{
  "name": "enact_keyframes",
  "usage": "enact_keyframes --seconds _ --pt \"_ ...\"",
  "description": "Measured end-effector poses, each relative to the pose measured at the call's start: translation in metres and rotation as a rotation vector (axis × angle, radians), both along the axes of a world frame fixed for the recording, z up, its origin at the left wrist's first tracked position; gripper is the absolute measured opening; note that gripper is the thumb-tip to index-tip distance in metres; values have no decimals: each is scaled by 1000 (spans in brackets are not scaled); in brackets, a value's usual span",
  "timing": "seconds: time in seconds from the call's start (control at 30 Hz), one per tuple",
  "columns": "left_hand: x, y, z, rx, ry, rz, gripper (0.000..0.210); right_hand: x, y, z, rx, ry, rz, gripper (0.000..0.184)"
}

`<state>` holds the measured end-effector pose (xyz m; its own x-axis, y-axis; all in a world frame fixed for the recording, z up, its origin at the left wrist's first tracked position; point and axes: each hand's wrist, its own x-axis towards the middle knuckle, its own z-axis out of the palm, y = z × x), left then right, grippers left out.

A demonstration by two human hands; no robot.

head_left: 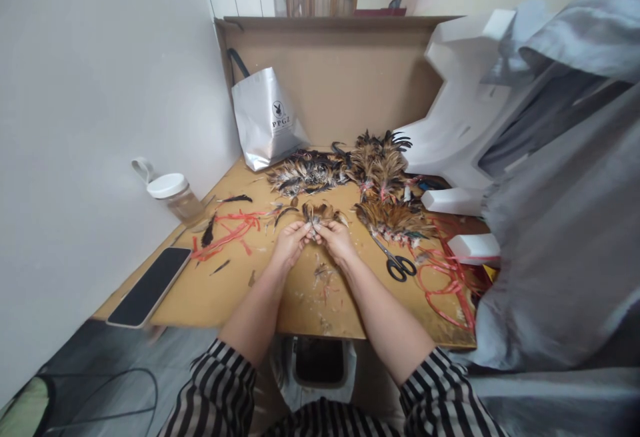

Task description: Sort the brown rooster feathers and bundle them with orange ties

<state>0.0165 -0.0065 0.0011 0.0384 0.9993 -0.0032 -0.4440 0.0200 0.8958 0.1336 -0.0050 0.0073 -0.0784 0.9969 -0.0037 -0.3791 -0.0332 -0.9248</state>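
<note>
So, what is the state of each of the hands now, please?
Left hand: closed on the small bundle of brown feathers.
Right hand: closed on the same bundle.

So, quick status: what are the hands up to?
Left hand and right hand together, pinching a small feather bunch. Scissors lie right of them. Feather piles beyond; nothing between.

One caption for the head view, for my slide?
Both hands pinch a small brown feather bundle above a wooden table.

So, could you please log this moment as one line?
left hand: shut on small brown feather bundle | right hand: shut on it | black-handled scissors: idle on wooden table
</note>
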Motion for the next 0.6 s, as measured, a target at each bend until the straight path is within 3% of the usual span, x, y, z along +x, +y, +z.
enact_keyframes --seconds 0.13,0.37,0.6 --pt "-1 0 2 -34 57 -31 31 5 1 2 4 -77 -70 29" --pt "3 -3 4 37 324 63 30 10 3 2 73 -236 -191 24" --pt "6 -5 5 79 351 107 22 10 6 -6 126 -302 -193 23"
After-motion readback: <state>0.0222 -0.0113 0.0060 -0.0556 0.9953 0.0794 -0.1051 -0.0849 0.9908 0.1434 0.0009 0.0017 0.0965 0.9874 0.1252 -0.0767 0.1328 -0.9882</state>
